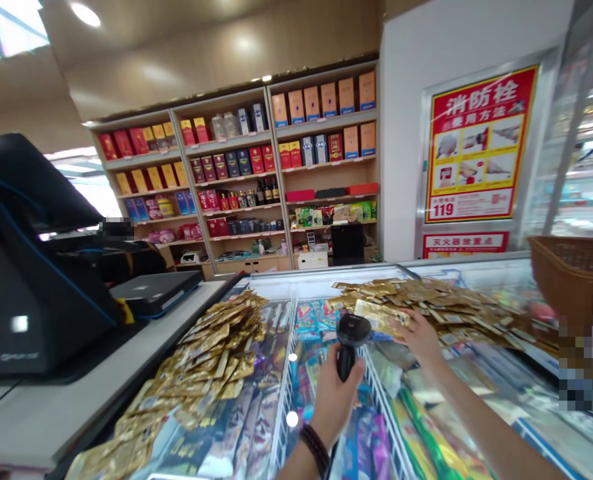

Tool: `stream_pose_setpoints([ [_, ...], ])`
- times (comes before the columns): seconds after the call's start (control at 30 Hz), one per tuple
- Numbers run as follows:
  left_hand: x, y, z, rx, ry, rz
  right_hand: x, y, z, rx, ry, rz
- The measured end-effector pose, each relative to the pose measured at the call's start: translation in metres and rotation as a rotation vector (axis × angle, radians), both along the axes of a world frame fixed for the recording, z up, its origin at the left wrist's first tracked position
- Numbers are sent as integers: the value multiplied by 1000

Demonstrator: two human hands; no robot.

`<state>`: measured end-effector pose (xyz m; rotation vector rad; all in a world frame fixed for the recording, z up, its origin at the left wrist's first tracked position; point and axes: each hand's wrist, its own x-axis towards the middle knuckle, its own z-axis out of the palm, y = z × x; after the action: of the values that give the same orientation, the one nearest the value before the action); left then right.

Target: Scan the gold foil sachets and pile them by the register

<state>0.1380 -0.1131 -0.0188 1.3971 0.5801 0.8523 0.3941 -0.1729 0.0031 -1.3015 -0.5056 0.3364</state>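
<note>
My left hand (333, 393), with a dark beaded bracelet at its wrist, is wrapped round the handle of a black handheld scanner (352, 330) held upright over the glass-topped freezer. Just right of the scanner head, my right hand (419, 337) pinches the right end of a gold foil packet (376, 316). Many gold packets (441, 303) lie spread on the glass behind and to the right of that hand. Another long heap of gold packets (211, 353) runs along the left side of the glass.
Colourful wrapped goods and white wire baskets (287, 400) show under the glass. A black terminal (41, 267) and flat black box (159, 292) stand on the left counter (71, 413). A brown wicker basket (571, 287) is at the right, beside a partly blurred figure. Stocked shelves (236, 180) line the back.
</note>
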Motion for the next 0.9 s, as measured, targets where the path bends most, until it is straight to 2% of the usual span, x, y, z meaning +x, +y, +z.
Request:
stream_pose_setpoints([
  [0.1, -4, -7, 5, 3, 36, -76, -1, 1, -5, 55, 2, 7],
  [0.4, -11, -10, 25, 10, 57, -99, 17, 13, -27, 22, -25, 28],
  [0.7, -13, -5, 20, 32, 18, -109, 23, 16, -38, 47, -14, 19],
  [0.9, -14, -5, 21, 28, 26, -105, 19, 15, -33, 28, -10, 18],
])
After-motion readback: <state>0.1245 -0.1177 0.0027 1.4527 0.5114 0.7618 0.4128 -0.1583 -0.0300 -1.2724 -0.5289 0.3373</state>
